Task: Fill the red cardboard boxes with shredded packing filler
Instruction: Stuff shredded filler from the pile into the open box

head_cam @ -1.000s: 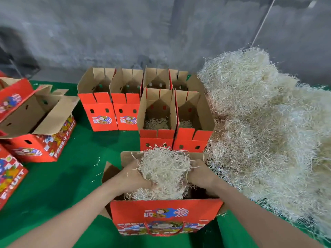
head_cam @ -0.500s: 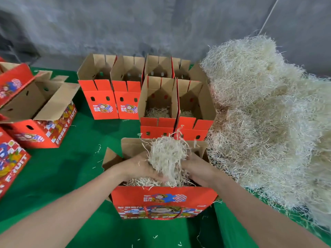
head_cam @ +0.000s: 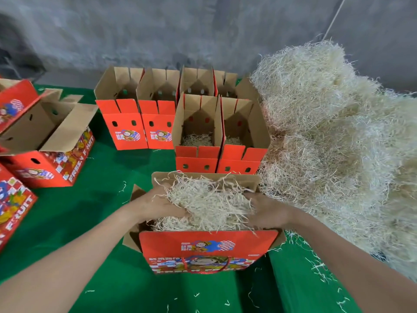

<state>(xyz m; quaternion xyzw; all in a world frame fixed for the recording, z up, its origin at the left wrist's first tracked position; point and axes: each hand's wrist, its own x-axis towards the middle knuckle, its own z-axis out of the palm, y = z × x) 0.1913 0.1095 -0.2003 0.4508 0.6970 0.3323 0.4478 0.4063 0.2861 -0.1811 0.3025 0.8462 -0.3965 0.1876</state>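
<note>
While the left hand [head_cam: 158,204] clutches one side of the filler [head_cam: 209,204] heaped in the near red box [head_cam: 207,249] and the right hand [head_cam: 268,213] clutches the other — the stuffing step, I judge — next it wants pressing down below the rim.

Red box [head_cam: 74,164] side: "FRESH FRUIT"

We count nine red boxes [head_cam: 121,129] on one green surface [head_cam: 101,199]. Three of them have filler inside. We see one big heap of filler [head_cam: 327,143] and one clump of filler [head_cam: 209,199] between two hands, our left hand [head_cam: 158,204] and our right hand [head_cam: 268,211].
</note>
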